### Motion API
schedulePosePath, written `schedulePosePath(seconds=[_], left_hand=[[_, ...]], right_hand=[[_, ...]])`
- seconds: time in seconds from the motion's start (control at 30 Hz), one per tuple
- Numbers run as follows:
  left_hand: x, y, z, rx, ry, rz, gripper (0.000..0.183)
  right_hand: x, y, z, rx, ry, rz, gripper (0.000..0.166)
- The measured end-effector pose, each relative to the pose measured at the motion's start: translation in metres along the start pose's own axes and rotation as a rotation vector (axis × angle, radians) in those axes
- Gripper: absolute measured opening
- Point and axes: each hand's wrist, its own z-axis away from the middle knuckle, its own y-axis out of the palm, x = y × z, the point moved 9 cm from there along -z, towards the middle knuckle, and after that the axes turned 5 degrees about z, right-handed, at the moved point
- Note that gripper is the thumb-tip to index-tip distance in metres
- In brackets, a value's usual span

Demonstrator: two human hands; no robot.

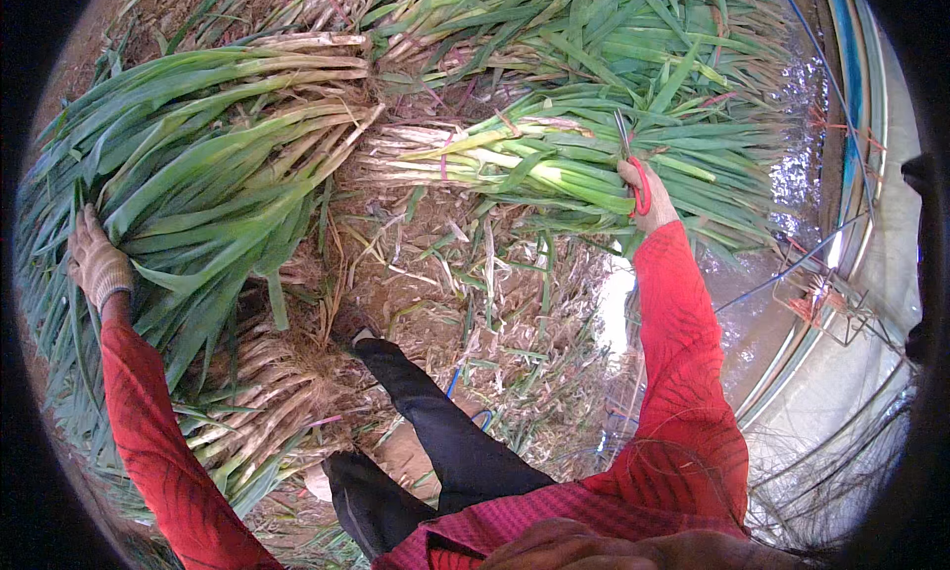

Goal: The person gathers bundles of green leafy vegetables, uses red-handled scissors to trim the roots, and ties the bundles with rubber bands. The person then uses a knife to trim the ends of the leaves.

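Note:
My left hand (99,257), in a knit glove, rests on the long green leaves of a large pile of leafy stalks, perhaps leeks or green garlic (215,169); whether its fingers grip any leaf is hard to tell. The pale root ends of that pile point to the middle. In my gloved right hand (647,194) is a pair of red-handled scissors (628,151), blades pointing away from me. That hand lies over a bundle of stalks (534,162), which has a pink tie (445,156) around its pale end.
More stalks (631,28) lie piled along the far side, and others (260,392) sit near my feet. Leaf scraps and dry peelings litter the soil (415,236). At the right are a blue cord (831,80), a wire frame (824,310) and pale sheeting (831,407).

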Motion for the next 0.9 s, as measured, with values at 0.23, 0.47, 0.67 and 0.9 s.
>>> schedulePosePath(seconds=[0.23, 0.47, 0.67, 0.9], left_hand=[[0.011, -0.088, 0.078, -0.171, 0.260, 0.270, 0.088], [0.043, -0.149, 0.295, -0.429, 0.146, 1.081, 0.069], [0.076, -0.196, 0.437, -0.137, 0.325, 1.637, 0.056], [0.196, -0.175, 0.406, -0.297, 0.024, 1.605, 0.047]], right_hand=[[0.052, 0.029, 0.032, -0.149, 0.074, 0.328, 0.063], [0.184, 0.179, 0.101, -0.136, -0.348, 0.736, 0.062], [0.185, 0.417, 0.172, 0.109, -0.614, 0.764, 0.037], [0.000, 0.712, 0.352, 0.719, -0.815, 0.905, 0.037]])
